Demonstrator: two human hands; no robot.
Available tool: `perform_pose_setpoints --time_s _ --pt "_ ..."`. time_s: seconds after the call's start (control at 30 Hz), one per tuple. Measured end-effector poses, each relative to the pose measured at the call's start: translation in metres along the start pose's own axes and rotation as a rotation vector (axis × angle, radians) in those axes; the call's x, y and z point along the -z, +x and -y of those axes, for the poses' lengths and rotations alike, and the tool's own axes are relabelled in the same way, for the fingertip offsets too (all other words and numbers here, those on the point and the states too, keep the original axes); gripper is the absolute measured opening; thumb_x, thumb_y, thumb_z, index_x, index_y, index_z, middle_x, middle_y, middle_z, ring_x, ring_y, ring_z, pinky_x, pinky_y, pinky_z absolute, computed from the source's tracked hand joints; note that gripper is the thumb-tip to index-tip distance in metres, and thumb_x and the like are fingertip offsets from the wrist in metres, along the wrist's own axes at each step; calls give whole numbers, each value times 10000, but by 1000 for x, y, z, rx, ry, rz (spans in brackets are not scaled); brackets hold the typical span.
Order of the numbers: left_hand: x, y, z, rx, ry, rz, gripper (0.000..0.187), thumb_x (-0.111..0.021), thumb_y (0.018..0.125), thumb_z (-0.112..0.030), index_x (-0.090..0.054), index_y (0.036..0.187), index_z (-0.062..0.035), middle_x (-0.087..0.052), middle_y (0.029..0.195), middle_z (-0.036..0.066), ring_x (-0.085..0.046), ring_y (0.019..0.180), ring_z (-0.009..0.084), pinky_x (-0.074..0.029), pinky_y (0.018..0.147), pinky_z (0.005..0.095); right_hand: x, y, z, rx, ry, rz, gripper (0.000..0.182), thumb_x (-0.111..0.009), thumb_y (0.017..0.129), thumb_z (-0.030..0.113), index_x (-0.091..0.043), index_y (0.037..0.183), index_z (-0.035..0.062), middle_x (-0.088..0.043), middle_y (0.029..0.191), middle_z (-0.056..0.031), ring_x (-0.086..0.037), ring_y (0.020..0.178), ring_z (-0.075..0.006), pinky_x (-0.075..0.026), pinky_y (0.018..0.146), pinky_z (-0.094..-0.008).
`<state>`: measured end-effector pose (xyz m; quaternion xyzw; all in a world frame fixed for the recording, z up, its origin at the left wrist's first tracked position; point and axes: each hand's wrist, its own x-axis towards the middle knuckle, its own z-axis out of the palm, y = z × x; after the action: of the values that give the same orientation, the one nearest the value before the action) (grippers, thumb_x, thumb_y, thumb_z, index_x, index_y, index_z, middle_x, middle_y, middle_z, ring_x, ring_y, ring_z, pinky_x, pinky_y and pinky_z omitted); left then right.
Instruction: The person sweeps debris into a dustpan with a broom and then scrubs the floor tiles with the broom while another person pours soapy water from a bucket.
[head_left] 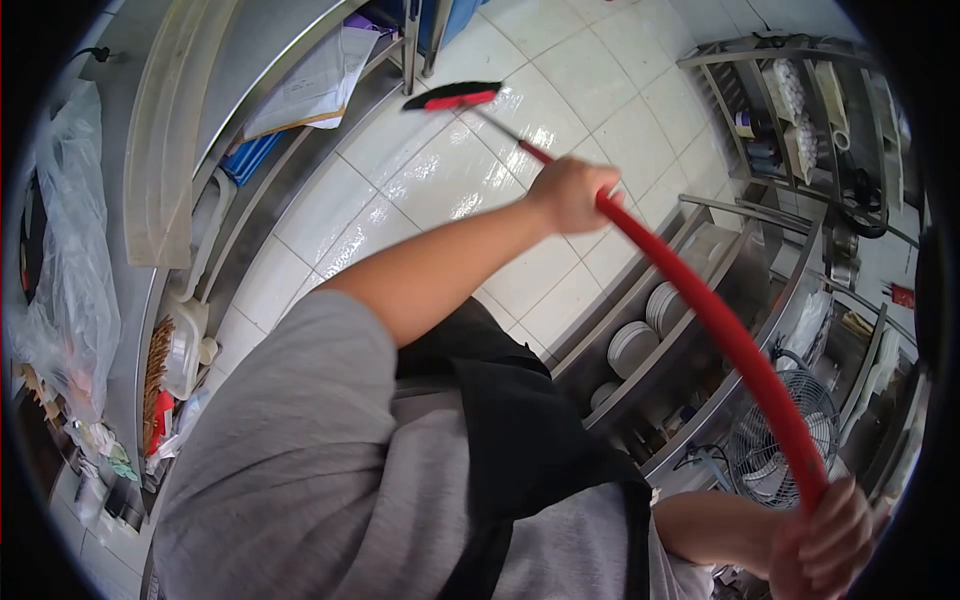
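**One red pole (700, 290), gripped at two places**

Left of the pole, a steel tabletop (262, 35) carries a clear plastic bag (75, 220). At the pole's far end is its black and red head (462, 98), on the shiny tiled floor (430, 165); it is probably a squeegee or broom, though too small here to be sure. The left hand (575, 195) is wrapped round the pole's farther part, fingers closed. Right of that hand and beneath the pole's line in view, plates (632, 348) stand stacked in steel shelving (735, 265). A wire fan (783, 438) sits close by the pole's near part, and the right hand (825, 540) is closed round the pole near the wearer.

For a clean stroke, the head should lie flat along its full width, with light, even pressure. The left hand can guide the angle while the right hand drives. The near end calls for a narrow swing, as it could knock the fan.
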<state>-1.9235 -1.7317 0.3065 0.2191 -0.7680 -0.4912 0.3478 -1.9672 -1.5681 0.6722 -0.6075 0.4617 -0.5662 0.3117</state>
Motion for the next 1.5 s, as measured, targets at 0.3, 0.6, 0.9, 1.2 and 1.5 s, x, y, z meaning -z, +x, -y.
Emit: perform_pose_setpoints --time_s 0.3,0.6,0.9,1.2,1.5 --pt "-18 -32 -53 91 101 56 223 -636 748 -233 -508 625 -99 -553 507 102 -573 508 326 -444 583 430 110 -4 23 32 259 33 388 -563 768 111 -326 489 241 -375 366 118 -376 316 20 -357 464 -111" --pt "-95 71 -14 22 25 67 257 -661 736 -210 -481 582 -109 -520 503 94 -562 520 334 -441 514 438 189 25 -28 19 218 -227 345 -507 803 74 -318 543 200 -368 379 89 -366 323 -13 -353 470 -155" --pt "-143 344 132 102 176 129 271 -664 744 -202 -464 623 -66 -570 643 150 -569 652 356 -438 577 416 263 118 -199 125 -98 -231 233 -443 840 184 -362 626 140 -356 502 24 -325 446 -119 -284 564 -328" --pt "-206 319 44 106 122 -44 242 -648 733 -186 -484 589 -82 -532 534 126 -563 544 350 -440 525 442 386 156 -135 -24 193 -20 404 -457 942 367 -354 600 177 -325 556 46 -336 530 -111 -341 630 -304" --pt "-213 467 138 53 26 0 127 -670 687 -146 -563 649 -90 -598 620 119 -607 622 314 -461 559 389 419 197 -221 68 33 -348 283 -486 824 159 -341 581 180 -324 503 62 -307 470 -86 -270 642 -321"
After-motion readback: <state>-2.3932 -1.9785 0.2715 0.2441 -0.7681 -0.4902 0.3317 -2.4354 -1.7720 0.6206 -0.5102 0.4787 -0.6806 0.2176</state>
